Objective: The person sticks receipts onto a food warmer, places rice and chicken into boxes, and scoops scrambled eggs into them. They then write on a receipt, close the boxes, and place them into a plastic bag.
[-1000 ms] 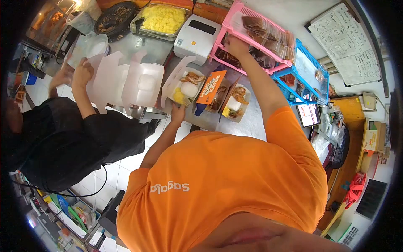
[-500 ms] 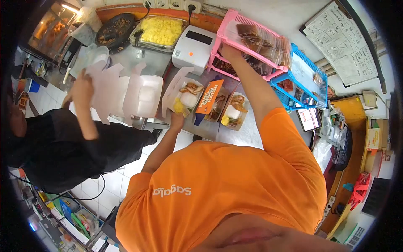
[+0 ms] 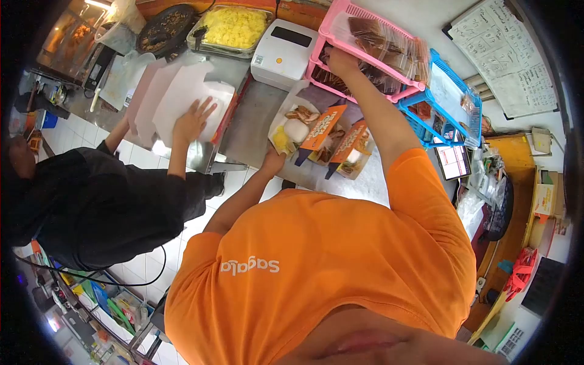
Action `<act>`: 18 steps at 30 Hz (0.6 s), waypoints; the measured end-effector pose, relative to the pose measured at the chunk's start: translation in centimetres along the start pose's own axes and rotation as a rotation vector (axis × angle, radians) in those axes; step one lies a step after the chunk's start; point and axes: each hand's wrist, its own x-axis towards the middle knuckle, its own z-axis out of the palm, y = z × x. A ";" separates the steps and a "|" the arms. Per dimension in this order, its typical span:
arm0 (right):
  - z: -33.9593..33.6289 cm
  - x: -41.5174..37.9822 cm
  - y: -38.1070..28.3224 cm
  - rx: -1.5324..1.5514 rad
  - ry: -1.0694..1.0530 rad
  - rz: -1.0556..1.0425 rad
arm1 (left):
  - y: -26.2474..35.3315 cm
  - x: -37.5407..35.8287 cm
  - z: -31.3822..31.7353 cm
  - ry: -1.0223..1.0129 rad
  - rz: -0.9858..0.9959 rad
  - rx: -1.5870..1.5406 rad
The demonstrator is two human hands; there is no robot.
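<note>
My left hand (image 3: pixel 275 161) is closed on the near edge of an open food box (image 3: pixel 286 129) holding rice, sliced fried meat and yellow egg. My right hand (image 3: pixel 340 62) reaches into the lower level of a pink plastic rack (image 3: pixel 340 18), among small sauce packets (image 3: pixel 371 76). Its fingertips are hidden there, so its grip does not show. To the right of the open box stand a second box with an orange printed lid (image 3: pixel 322 128) and a third with a similar orange lid (image 3: pixel 350 146), both part open with food inside.
At left, a co-worker's hand (image 3: pixel 191 121) lies on white unfolded boxes (image 3: pixel 173 106). Behind stand a white label printer (image 3: pixel 285 53), a tray of yellow egg (image 3: pixel 234 27) and a black pan (image 3: pixel 165 30). A blue rack (image 3: pixel 447 100) and a whiteboard (image 3: pixel 502 58) are at right.
My left hand and its food box have shifted right, close against the others. An orange lid now shows on the third box. The co-worker has brought white cartons over the rice box.
</note>
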 end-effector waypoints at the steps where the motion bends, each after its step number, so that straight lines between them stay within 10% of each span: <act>1: -0.5 -0.2 -0.3 -0.002 -0.004 0.005 | -1.4 0.9 1.1 -0.043 0.046 0.018; 8: -1.2 -5.0 -1.3 0.403 0.461 0.040 | -0.7 1.7 7.9 -0.056 0.098 -0.139; 10: -2.6 -7.0 -2.0 0.395 0.688 -0.046 | 2.8 0.4 7.6 -0.374 -0.048 -0.229; 13: -5.0 -11.4 -2.5 1.036 0.219 0.254 | 4.7 -0.9 8.2 -0.385 0.003 -0.358; 18: -5.6 -18.9 -2.9 0.793 -0.020 0.251 | 3.1 -0.4 6.5 -0.632 -0.100 -0.129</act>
